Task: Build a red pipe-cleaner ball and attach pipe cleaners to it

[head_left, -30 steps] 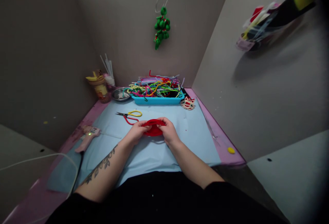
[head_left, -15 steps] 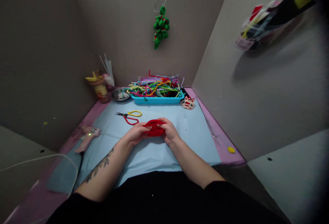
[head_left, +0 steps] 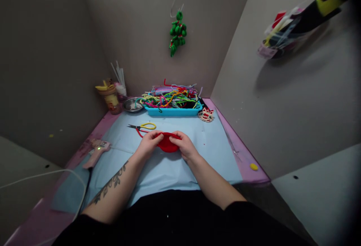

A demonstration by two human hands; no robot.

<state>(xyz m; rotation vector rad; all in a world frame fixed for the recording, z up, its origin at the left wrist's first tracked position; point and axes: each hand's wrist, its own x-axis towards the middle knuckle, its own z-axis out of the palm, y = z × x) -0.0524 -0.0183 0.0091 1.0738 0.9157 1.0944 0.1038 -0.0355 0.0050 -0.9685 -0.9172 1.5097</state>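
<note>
Between my hands is a flat, rounded red piece (head_left: 168,145), perhaps felt or coiled pipe cleaner; I cannot tell which. My left hand (head_left: 150,143) pinches its left edge, thumb on top. My right hand (head_left: 182,144) grips the right edge the same way, thumb lying on the upper face. The piece is held above the light blue cloth (head_left: 169,174). Just beyond my left hand lie scissors (head_left: 143,127) with one yellow and one red handle, their blades pointing left; my hand covers part of the red loop.
A blue tray (head_left: 172,112) heaped with colourful pipe cleaners stands at the back, beside a metal dish (head_left: 133,105) and a cat-like ornament (head_left: 206,114). A pink glue gun (head_left: 97,155) with a lit green light lies left. Tweezers (head_left: 231,143) and a yellow oval (head_left: 254,167) lie right.
The red piece has been tilted so more of its rounded face shows. Both thumbs have shifted on it, and my left hand now covers part of the scissors' red handle.
</note>
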